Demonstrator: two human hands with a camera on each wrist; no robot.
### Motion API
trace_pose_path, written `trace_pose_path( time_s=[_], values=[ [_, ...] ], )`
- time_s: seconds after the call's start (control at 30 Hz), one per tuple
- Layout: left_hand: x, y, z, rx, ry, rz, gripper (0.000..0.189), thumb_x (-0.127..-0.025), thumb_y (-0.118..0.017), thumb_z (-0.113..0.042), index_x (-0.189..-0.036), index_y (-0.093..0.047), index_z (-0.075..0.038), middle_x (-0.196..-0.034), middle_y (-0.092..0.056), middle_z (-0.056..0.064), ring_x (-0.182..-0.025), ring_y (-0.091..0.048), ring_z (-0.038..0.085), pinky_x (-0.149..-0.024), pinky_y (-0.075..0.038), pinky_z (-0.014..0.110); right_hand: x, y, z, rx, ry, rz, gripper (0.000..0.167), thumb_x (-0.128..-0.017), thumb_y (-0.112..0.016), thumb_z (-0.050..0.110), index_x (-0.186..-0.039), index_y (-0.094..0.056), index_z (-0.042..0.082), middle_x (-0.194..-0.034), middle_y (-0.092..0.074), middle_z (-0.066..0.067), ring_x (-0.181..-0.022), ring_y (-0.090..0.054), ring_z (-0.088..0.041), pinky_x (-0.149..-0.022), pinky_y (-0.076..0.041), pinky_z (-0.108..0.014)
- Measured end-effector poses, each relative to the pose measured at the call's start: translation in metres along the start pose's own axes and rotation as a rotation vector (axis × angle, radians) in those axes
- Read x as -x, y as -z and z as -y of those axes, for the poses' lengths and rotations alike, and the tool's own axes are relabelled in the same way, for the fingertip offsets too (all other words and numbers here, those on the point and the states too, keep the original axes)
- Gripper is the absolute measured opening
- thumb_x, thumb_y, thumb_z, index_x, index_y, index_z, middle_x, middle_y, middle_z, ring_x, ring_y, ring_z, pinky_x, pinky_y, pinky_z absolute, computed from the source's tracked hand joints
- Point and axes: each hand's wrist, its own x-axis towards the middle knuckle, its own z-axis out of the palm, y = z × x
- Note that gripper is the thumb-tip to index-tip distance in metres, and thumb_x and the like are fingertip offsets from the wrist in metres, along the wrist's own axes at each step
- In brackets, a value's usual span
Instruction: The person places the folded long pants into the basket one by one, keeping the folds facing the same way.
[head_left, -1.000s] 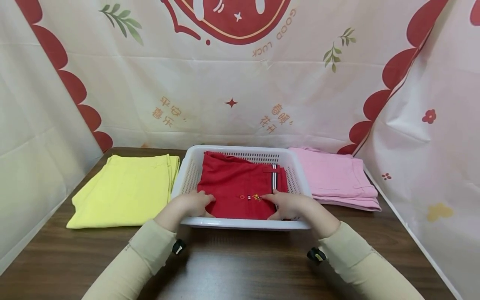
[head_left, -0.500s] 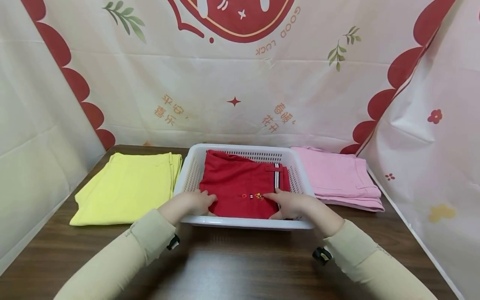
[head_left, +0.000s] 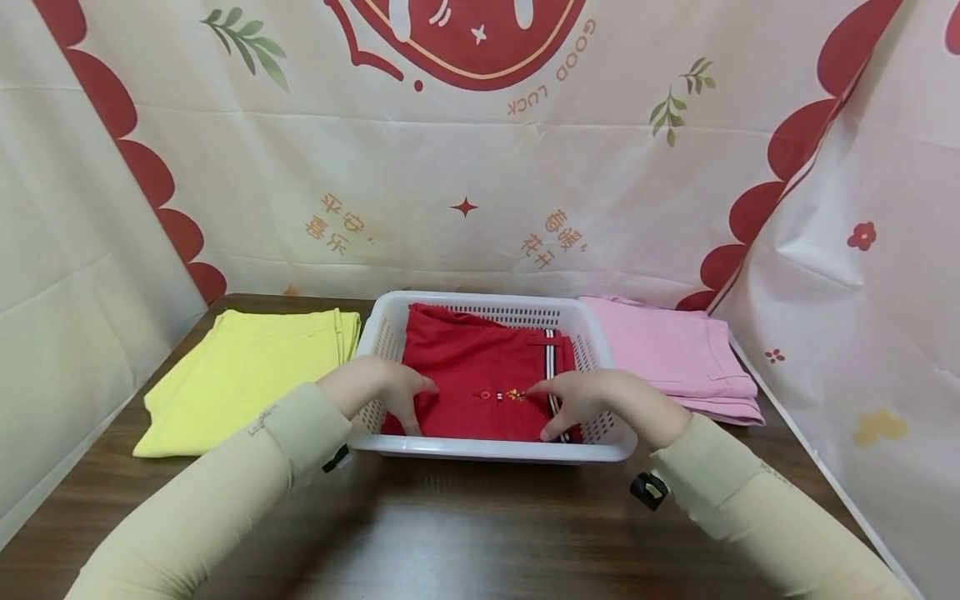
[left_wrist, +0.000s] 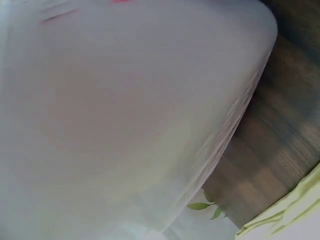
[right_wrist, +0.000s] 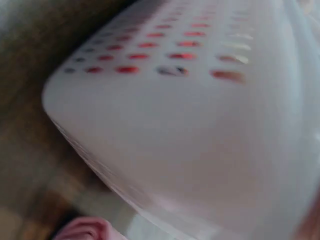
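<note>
In the head view a folded red garment (head_left: 480, 367), with a belt loop, a striped band and small embroidery, lies in a white plastic basket (head_left: 487, 451). My left hand (head_left: 382, 385) is over the basket's left front, its forefinger and thumb spread apart at the cloth's left side. Mirroring it, my right hand (head_left: 588, 396) has its fingertips by the embroidery and striped band. Neither hand visibly pinches the cloth; exact contact is hard to tell. Both wrist views mostly show the blurred white basket wall (left_wrist: 125, 100), with red cloth behind its holes in the right wrist view.
Folded yellow trousers (head_left: 247, 383) lie left of the basket. Folded pink trousers (head_left: 667, 346) sit to its right, close against it. Everything stands on a dark wooden table (head_left: 480, 533). A printed cloth backdrop (head_left: 420, 167) hangs behind and along both sides.
Both hands have risen slightly from deeper in the basket, and the thumbs show more. The red garment and basket stay in about the same place.
</note>
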Motion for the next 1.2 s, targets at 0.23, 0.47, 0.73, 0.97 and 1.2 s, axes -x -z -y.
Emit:
trace_pose_path(
  time_s=[0.23,0.47,0.73,0.97,1.2],
  values=[
    [0.002,0.022,0.0,-0.015,0.005,-0.021,0.083,-0.073,-0.082,-0.034,-0.144,-0.043,-0.019,-0.134,-0.047,0.009,-0.124,-0.039,0.03,-0.093,-0.045,0.046,0.004,0.029,0.003,0.015,-0.038,-0.017,0.08,-0.075,-0.079,0.037,-0.143,-0.045,0.013,-0.134,-0.049,-0.016,-0.121,-0.043,-0.033,-0.094,-0.041,-0.057],
    [0.016,0.052,-0.012,-0.042,0.041,-0.076,0.079,-0.081,-0.076,-0.034,-0.148,-0.038,-0.015,-0.144,-0.042,0.01,-0.13,-0.035,0.03,-0.101,-0.038,0.05,0.003,0.05,0.004,0.009,-0.017,-0.018,0.08,-0.08,-0.076,0.035,-0.145,-0.04,0.008,-0.139,-0.043,-0.02,-0.125,-0.04,-0.036,-0.097,-0.039,-0.057],
    [0.005,0.07,-0.014,0.033,0.07,-0.149,0.077,-0.081,-0.075,-0.032,-0.146,-0.04,-0.011,-0.14,-0.045,0.01,-0.127,-0.038,0.03,-0.103,-0.035,0.051,-0.011,0.058,0.002,-0.093,0.0,-0.044,0.072,-0.087,-0.068,0.032,-0.147,-0.037,0.007,-0.143,-0.04,-0.02,-0.129,-0.036,-0.035,-0.102,-0.034,-0.054],
    [-0.014,0.069,-0.009,0.098,0.066,-0.124,0.071,-0.087,-0.067,-0.035,-0.146,-0.039,-0.007,-0.145,-0.041,0.01,-0.131,-0.034,0.028,-0.108,-0.029,0.045,-0.027,0.057,-0.004,-0.113,0.041,-0.068,0.065,-0.093,-0.061,0.032,-0.145,-0.037,0.001,-0.143,-0.04,-0.021,-0.132,-0.034,-0.035,-0.107,-0.029,-0.05],
    [-0.022,0.067,-0.004,0.191,0.098,-0.186,0.064,-0.088,-0.066,-0.031,-0.143,-0.044,-0.007,-0.141,-0.045,0.01,-0.127,-0.039,0.026,-0.106,-0.033,0.042,-0.037,0.055,-0.007,-0.217,-0.044,-0.042,0.067,-0.092,-0.061,0.035,-0.146,-0.037,0.004,-0.139,-0.041,-0.02,-0.127,-0.035,-0.034,-0.105,-0.031,-0.052]
  ],
)
